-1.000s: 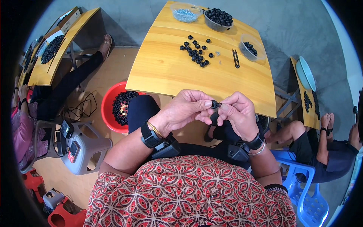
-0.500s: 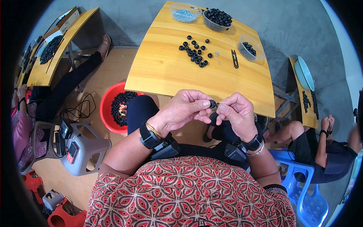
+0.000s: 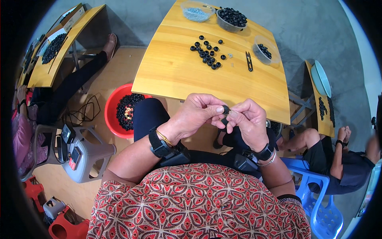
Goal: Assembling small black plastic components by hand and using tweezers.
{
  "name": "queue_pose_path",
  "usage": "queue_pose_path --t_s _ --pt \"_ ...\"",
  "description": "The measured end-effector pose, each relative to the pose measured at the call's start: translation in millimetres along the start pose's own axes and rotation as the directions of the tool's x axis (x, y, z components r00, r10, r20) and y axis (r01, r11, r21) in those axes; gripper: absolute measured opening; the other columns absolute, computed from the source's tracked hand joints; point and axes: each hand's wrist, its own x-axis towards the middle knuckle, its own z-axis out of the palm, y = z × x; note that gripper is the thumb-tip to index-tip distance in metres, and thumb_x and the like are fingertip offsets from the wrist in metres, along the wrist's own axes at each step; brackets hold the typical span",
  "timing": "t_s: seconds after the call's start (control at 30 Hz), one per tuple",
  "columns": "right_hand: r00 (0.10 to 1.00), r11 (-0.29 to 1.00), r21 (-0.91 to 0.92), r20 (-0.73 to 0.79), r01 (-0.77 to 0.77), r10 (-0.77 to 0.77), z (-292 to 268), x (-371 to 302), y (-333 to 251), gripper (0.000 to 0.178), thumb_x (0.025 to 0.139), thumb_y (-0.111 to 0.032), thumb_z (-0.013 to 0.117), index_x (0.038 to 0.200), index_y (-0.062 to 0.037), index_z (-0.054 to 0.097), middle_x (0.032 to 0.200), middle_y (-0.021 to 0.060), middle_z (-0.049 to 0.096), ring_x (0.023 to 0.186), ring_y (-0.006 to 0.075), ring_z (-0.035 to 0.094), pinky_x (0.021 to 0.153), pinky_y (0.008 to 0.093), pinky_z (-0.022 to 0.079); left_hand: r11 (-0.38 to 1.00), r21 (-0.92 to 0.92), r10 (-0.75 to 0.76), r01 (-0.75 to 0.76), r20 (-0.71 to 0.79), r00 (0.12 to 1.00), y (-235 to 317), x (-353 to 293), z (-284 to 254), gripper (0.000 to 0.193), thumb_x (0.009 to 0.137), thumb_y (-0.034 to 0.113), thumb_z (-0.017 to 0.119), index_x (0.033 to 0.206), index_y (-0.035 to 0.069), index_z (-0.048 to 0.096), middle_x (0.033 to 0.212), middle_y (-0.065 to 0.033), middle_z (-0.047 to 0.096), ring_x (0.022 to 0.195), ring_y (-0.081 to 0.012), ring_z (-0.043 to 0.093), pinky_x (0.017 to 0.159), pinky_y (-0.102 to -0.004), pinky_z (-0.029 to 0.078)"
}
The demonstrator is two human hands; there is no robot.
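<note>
In front of the table's near edge, my left hand [image 3: 196, 113] pinches a small round black bead-like piece [image 3: 226, 109] between thumb and fingertips. My right hand [image 3: 250, 120] is closed beside it, thumb against forefinger at the piece's right side; whatever lies in that pinch is too small to make out. Farther off, a loose cluster of similar black pieces [image 3: 209, 57] is spread on the yellow wooden table [image 3: 171, 75]. Tiny silvery bits [image 3: 230, 55] lie to its right, next to black thread snips [image 3: 249, 61].
Along the table's far side stand a clear tub of pale blue bits [image 3: 195, 14], a tub of black pieces [image 3: 230, 20] and another clear tub [image 3: 266, 51]. A red basin [image 3: 111, 115] sits by my left knee. People sit at both sides; a blue chair [image 3: 318, 199] is at right.
Both hands stay together at the black piece, which has turned slightly between the fingers. My right fingers have shifted a little closer to it. The table view has moved slightly.
</note>
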Motion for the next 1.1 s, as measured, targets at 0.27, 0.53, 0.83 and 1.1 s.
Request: queue_pose_path --t_s 0.27,0.53,0.83,1.1 --pt "0.976 0.927 -0.308 0.106 0.215 -0.191 -1.6 1.4 0.9 0.004 0.079 0.002 0.054 0.077 -0.0005 0.052 0.071 0.0059 0.057 0.053 0.0074 0.052 0.047 0.0190 0.043 1.000 -0.002 0.014 -0.014 0.009 1.000 -3.4 0.9 -2.0 0.013 0.082 0.004 0.052 0.090 -0.003 0.059 0.075 -0.0086 0.060 0.065 -0.0132 0.059 0.058 -0.0268 0.054" --pt "0.976 0.923 -0.317 0.072 0.217 -0.205 4.4 1.7 -1.9 0.005 0.080 0.003 0.053 0.076 -0.0002 0.052 0.069 0.0060 0.057 0.051 0.0071 0.051 0.045 0.0191 0.042 0.963 0.261 0.078 -0.059 -0.064 0.995 5.0 -2.2 4.6 0.014 0.083 0.004 0.052 0.092 -0.005 0.057 0.078 -0.0104 0.061 0.065 -0.0150 0.061 0.059 -0.0235 0.052" --pt "0.993 0.988 0.144 -0.115 0.049 -0.033 13.3 0.9 0.8 0.006 0.080 0.003 0.052 0.075 0.0015 0.049 0.064 0.0091 0.056 0.053 0.0113 0.055 0.046 0.0217 0.045 0.925 0.257 0.305 -0.279 -0.068 0.950 -3.1 0.3 11.9 0.013 0.083 0.003 0.052 0.092 -0.004 0.058 0.077 -0.0105 0.061 0.064 -0.0135 0.060 0.060 -0.0233 0.051" --pt "0.979 0.942 -0.272 0.005 0.198 -0.204 6.7 -3.6 2.2 0.007 0.079 0.004 0.053 0.074 0.0000 0.050 0.069 0.0078 0.057 0.054 0.0124 0.054 0.049 0.0215 0.044 0.924 0.351 0.180 -0.152 -0.048 0.982 5.1 -4.3 8.9 0.011 0.082 0.004 0.053 0.088 -0.004 0.059 0.074 -0.0092 0.062 0.061 -0.0127 0.060 0.056 -0.0223 0.050"
